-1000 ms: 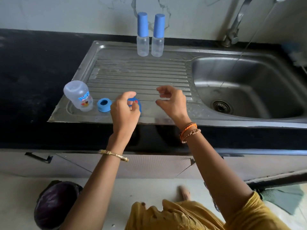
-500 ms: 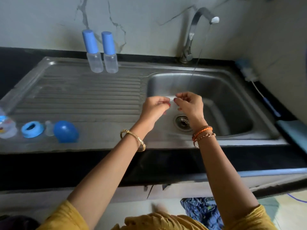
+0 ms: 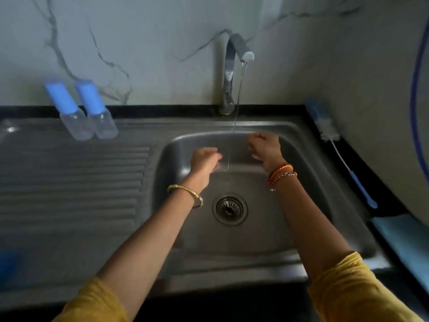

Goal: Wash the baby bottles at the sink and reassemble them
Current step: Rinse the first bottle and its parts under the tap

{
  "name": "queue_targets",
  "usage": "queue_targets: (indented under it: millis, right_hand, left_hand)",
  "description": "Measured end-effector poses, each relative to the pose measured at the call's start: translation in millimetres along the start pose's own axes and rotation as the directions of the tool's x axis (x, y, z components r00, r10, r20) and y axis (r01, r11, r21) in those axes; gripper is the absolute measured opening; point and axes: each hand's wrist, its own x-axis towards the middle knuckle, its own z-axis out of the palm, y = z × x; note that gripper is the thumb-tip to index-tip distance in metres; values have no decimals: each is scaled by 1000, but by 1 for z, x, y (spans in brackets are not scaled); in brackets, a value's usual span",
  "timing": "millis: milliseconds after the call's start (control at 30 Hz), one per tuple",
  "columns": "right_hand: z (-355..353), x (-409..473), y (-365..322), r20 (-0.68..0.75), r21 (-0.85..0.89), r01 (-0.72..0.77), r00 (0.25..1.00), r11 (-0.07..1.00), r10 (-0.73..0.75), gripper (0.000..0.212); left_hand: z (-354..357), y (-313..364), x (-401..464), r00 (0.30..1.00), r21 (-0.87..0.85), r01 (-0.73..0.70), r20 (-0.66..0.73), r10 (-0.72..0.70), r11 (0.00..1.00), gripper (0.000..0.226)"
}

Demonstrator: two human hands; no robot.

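Closest in are two yellow sleeves, arms reaching out over a steel sink. A gold bangle sits on the left wrist, orange thread bracelets on the right. The drain is between the forearms, at the bottom of the basin.

Further out, the left hand has its fingers curled in right next to a thin stream of water. There's a blurry see-through something at its fingertips, but honestly can't tell if it's gripping anything. The right hand is on the other side of the stream, fingers curled too, and nothing visible in it, though it's too blurry to be sure.

On the counter to the right lies a bottle brush with a blue handle, bristle end pointing at the wall, and a light blue cloth nearer the front.

At the back, the tap is running. Two clear baby bottles with tall blue caps stand side by side on the far left of the draining board, well away from both hands.
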Motion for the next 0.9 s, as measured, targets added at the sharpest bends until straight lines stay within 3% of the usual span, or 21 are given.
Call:
queue_targets:
  millis: [133, 333, 467, 667, 800, 900]
  right_hand:
    - [10, 44, -18, 2, 103, -45, 999, 994, 46, 23]
    - [28, 97, -37, 0, 30, -1, 1000, 1000, 1, 35]
    - [48, 117, -47, 58, -257, 119, 992, 959, -108, 51]
    - [57, 124, -47, 28, -609, 306, 930, 731, -366, 52]
    - [60, 126, -47, 42, -682, 370, 881, 631, -471, 52]
    - [61, 126, -43, 12, -605, 354, 899, 713, -437, 53]
  left_hand:
    - [18, 19, 29, 999, -69, 47, -1, -48, 996, 19]
    - [30, 25, 65, 994, -136, 102, -19, -106, 985, 14]
    - [38, 22, 76, 992, -128, 116, -31, -121, 985, 14]
    - [42, 19, 88, 992, -112, 112, -51, -119, 987, 14]
    - [46, 22, 93, 993, -99, 110, -29, -113, 989, 12]
    - [48, 21, 95, 993, -121, 110, -20, -113, 987, 16]
